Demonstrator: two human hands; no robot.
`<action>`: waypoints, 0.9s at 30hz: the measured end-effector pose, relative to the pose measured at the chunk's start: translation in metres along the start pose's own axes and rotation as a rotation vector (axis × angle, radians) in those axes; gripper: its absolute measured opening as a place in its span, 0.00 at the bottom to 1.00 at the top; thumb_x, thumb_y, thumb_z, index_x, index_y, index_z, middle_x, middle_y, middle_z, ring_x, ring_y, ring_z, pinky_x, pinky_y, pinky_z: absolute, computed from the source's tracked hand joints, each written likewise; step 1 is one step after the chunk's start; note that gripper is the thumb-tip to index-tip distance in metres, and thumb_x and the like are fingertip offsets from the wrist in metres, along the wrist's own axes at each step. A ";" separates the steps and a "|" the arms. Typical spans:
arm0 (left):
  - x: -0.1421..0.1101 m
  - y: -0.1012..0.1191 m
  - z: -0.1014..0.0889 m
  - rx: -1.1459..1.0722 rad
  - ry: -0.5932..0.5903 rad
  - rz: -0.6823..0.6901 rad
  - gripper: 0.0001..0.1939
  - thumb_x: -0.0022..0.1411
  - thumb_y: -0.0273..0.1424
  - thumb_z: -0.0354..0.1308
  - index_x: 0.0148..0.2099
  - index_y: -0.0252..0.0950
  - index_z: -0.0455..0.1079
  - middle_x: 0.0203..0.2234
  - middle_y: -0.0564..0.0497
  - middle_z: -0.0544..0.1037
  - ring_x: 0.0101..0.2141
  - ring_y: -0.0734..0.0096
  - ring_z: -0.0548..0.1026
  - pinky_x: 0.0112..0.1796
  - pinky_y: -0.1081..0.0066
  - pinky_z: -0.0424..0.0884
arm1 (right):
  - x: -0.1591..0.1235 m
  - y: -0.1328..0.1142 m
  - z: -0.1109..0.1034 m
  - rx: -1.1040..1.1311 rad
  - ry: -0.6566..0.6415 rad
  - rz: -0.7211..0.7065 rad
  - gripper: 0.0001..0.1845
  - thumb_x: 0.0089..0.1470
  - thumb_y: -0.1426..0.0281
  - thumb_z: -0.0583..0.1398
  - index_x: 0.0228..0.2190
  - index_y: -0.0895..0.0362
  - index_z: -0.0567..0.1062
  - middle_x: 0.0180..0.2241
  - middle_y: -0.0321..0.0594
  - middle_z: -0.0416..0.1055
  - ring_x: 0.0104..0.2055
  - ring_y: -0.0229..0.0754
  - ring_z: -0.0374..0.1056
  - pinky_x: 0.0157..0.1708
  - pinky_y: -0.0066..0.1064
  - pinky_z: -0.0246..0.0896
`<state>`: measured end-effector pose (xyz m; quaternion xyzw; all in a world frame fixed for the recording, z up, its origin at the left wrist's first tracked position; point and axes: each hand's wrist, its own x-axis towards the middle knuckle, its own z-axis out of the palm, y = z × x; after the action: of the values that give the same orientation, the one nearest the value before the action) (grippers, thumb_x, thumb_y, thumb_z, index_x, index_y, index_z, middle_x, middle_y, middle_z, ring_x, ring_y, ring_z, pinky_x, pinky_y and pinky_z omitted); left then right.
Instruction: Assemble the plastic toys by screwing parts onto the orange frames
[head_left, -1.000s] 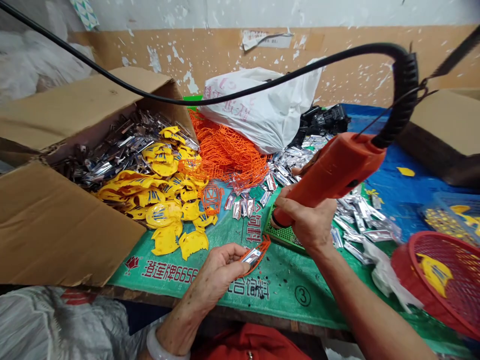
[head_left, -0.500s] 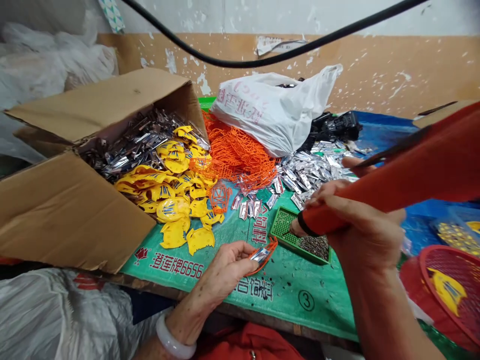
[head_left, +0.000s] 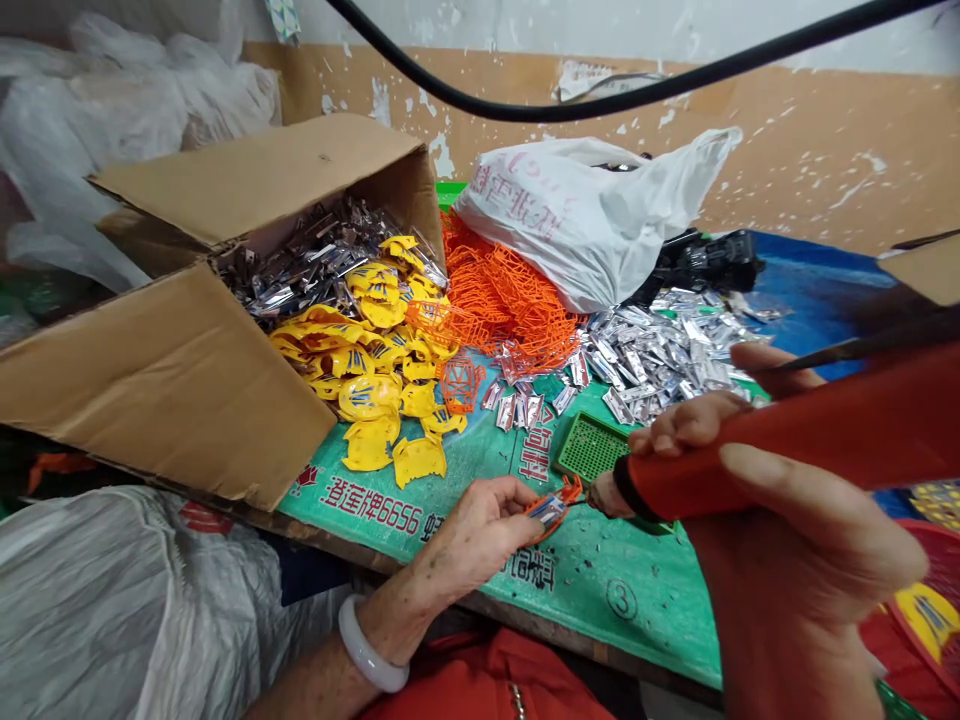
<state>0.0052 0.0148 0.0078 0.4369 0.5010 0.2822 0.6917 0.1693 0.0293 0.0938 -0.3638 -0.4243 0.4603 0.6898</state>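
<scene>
Your left hand (head_left: 484, 530) pinches a small orange plastic frame with a shiny silver piece on it (head_left: 551, 510) between thumb and fingers, just above the green-covered desk (head_left: 592, 590). Your right hand (head_left: 795, 510) has its fingers wrapped around a red-orange cylindrical power tool (head_left: 825, 430), its tip end at the frame's right side and partly over the small green perforated plastic tray (head_left: 592, 447). Beyond your left hand, yellow plastic shells (head_left: 373, 397) spill from an open brown cardboard box (head_left: 262, 190), with a tangled heap of orange plastic frames (head_left: 510, 290) beside them.
</scene>
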 end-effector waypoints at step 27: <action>-0.001 0.001 0.005 -0.004 0.011 -0.013 0.06 0.49 0.30 0.60 0.31 0.32 0.70 0.21 0.55 0.68 0.24 0.75 0.62 0.27 0.71 0.53 | -0.005 0.009 0.001 -0.001 0.003 0.008 0.26 0.40 0.76 0.62 0.45 0.55 0.72 0.24 0.36 0.70 0.26 0.41 0.67 0.28 0.37 0.65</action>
<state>0.0093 0.0128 0.0102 0.4306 0.5071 0.2812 0.6916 0.1646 0.0274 0.0846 -0.3665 -0.4220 0.4625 0.6882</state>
